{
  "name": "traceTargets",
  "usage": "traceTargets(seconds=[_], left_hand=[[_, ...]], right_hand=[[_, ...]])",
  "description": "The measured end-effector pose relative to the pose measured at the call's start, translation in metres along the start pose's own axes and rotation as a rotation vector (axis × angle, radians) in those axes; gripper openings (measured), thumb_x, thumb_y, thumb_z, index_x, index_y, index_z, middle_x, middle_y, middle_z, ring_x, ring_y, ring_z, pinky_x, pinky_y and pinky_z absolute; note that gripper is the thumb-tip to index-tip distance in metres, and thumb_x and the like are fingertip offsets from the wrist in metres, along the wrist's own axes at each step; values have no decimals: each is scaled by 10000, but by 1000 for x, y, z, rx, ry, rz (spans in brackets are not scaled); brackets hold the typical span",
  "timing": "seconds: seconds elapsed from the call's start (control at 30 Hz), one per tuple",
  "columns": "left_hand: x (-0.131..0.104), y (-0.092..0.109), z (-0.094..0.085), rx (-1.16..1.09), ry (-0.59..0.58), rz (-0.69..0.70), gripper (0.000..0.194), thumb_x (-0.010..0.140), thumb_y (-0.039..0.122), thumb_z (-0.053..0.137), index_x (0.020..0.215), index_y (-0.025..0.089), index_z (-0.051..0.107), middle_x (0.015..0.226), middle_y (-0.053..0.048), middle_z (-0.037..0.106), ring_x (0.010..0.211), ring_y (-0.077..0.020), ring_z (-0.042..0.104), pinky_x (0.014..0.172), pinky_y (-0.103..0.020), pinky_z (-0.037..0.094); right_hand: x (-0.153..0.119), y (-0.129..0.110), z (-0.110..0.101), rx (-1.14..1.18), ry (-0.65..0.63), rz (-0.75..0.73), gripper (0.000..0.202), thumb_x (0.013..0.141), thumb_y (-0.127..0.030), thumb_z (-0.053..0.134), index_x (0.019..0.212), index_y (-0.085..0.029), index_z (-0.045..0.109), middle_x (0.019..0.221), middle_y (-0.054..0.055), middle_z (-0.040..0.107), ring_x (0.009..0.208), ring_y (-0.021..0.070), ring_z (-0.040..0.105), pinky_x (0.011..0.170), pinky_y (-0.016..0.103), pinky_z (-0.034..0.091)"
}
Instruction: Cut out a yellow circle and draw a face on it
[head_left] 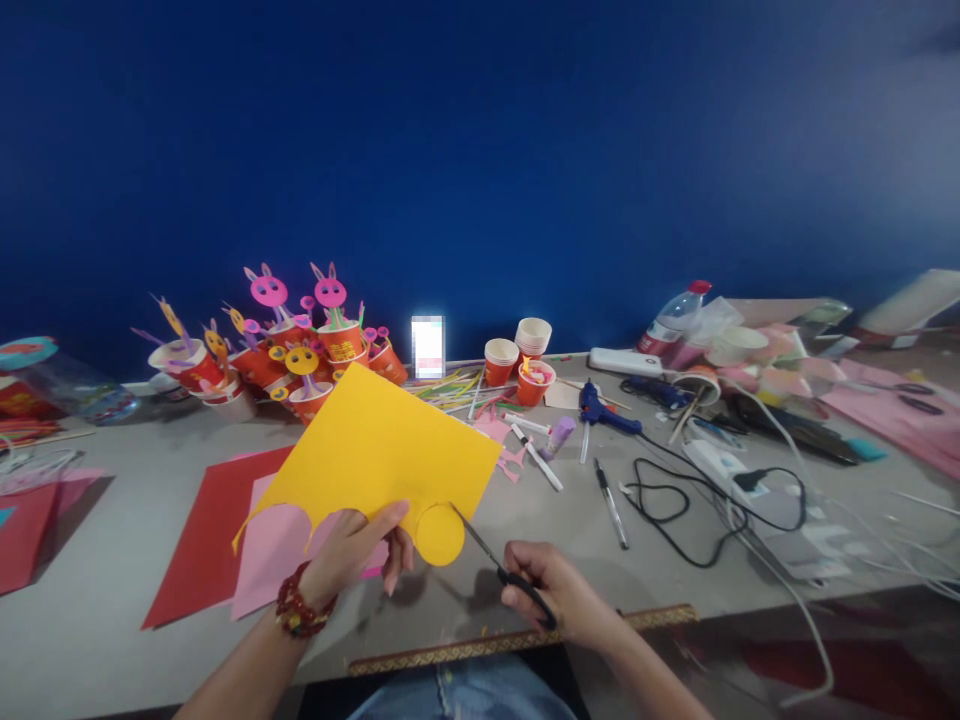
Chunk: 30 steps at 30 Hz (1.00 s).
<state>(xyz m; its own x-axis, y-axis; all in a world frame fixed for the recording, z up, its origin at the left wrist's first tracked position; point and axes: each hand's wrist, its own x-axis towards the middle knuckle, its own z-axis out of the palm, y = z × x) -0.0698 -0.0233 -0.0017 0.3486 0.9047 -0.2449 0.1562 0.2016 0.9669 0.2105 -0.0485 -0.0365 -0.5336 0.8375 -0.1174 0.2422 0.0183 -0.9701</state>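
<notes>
The left hand (371, 540) pinches the yellow paper (390, 435), mostly at its twelve o'clock. The right hand (546, 590) curls round the scissors (487, 548), tip at the circle's (440, 537) one o'clock. If the paper wobbles, the circle could get nicked.

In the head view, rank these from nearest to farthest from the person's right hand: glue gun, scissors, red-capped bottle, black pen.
From the right hand:
1. Scissors: in its grip.
2. Black pen: ahead and to the right.
3. Glue gun: beyond the pen, farther back.
4. Red-capped bottle: farthest back, and farther right.
</notes>
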Motion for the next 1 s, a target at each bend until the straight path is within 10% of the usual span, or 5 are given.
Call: traceTargets(seconds=[0.83, 1.0], left_hand=[[11, 9, -5, -4, -199, -86, 632, 898, 566, 479, 469, 135, 653, 426, -65, 615, 351, -117, 528, 514, -253, 441], [14, -2, 6, -240, 55, 70, 472, 834, 593, 592, 645, 160, 605, 452, -8, 596, 359, -120, 520, 456, -245, 417]], right_hand=[[7, 5, 11, 319, -87, 177, 589, 645, -705, 727, 681, -230, 381, 423, -110, 439, 362, 62, 379, 366, 171, 242], [7, 8, 20, 409, -40, 132, 612, 648, -739, 699, 702, -235, 357, 440, -119, 415, 355, 50, 371, 356, 161, 241]])
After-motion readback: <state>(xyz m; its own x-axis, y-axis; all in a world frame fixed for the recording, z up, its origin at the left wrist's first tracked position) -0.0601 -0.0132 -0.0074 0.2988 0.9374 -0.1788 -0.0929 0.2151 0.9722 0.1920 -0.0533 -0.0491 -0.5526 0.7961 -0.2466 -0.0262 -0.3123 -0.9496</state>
